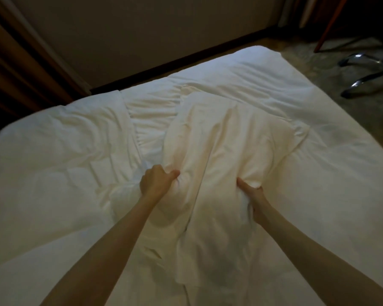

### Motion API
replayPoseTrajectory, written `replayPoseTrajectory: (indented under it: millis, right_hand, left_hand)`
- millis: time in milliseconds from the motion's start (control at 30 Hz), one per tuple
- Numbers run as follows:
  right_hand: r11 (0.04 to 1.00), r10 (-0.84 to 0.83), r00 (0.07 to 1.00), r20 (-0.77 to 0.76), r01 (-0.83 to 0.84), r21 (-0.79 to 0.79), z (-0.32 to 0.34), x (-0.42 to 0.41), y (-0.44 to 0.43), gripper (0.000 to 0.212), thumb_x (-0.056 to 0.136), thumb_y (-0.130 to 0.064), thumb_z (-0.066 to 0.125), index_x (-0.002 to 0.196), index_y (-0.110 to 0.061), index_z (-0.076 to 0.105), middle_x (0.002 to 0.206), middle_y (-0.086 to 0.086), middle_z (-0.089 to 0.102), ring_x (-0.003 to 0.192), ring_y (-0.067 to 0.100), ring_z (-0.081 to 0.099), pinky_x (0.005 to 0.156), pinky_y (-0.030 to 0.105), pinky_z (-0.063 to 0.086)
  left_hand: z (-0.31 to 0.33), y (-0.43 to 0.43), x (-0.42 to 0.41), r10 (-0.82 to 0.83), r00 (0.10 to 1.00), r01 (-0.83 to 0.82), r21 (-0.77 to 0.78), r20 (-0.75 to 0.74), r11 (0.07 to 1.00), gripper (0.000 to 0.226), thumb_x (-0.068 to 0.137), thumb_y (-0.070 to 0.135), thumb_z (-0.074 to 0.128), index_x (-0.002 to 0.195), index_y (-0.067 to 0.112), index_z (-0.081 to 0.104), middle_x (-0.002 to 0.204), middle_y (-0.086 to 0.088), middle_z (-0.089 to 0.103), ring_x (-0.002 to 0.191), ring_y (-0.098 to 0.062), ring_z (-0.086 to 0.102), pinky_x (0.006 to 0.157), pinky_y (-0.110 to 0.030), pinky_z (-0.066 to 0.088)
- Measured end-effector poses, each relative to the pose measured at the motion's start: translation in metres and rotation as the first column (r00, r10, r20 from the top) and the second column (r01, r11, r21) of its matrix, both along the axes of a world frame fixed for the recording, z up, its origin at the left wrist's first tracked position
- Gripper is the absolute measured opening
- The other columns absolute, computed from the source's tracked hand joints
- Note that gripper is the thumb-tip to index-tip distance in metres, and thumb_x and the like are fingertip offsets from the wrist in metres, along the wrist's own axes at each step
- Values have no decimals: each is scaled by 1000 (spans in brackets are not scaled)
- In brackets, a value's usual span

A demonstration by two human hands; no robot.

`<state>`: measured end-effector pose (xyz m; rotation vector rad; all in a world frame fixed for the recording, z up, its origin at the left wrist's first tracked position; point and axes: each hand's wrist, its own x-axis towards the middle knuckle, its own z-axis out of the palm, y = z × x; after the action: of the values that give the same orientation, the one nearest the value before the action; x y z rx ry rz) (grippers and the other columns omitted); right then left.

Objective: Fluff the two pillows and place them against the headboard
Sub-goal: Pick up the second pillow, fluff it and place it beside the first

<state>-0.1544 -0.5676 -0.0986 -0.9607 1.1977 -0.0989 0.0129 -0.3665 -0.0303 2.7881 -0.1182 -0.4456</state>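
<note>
White bed fills the view, duvet rumpled, dim room. One cream pillow lies mid-bed, lengthwise away from me, on the duvet. My left hand is fisted into its left near side; my right hand clamps its right near side, fingers buried in fabric.

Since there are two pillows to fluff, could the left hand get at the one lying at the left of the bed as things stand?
Probably not yet: the left hand is clenched on the middle pillow. Nothing blocks the way to the left pillow.
</note>
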Motion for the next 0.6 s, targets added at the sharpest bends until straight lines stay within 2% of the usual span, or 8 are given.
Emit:
replayPoseTrajectory:
  millis: [133, 367, 467, 600]
  right_hand:
    - [997, -19, 998, 56, 15, 77, 37, -5, 3, 98, 63, -39, 84, 143, -7, 38, 141, 11, 53, 124, 33, 54, 105, 51, 43]
    - [996, -12, 990, 138, 0, 85, 95, -17, 30, 70, 79, -35, 71, 139, -6, 47, 137, 12, 57, 123, 33, 55, 103, 49, 46]
    - [993, 17, 981, 192, -39, 108, 118, -19, 59, 57, 84, -33, 66, 133, -6, 55, 133, 14, 60, 120, 36, 57, 102, 51, 46]
    - [992, 24, 969, 246, -54, 118, 147, -19, 114, 56, 84, -33, 66, 132, -7, 56, 133, 14, 60, 121, 36, 56, 104, 53, 44]
  left_hand:
    - [54, -7, -18, -50, 991, 64, -117, 121, 991, 50, 76, 50, 62, 104, 9, 65, 104, -18, 69, 95, -37, 63, 77, -38, 46]
    - [126, 6, -50, -74, 946, 158, -251, 314, 955, 32, 74, 40, 63, 90, 13, 69, 88, -14, 71, 82, -34, 65, 62, -29, 37]
    - [156, 33, -62, -58, 921, 181, -294, 385, 939, 28, 73, 40, 62, 85, 16, 71, 80, -12, 72, 75, -33, 64, 60, -27, 35]
    - [194, 83, -74, -44, 868, 219, -300, 495, 928, 27, 73, 41, 60, 83, 18, 70, 76, -8, 72, 72, -30, 63, 59, -28, 36]
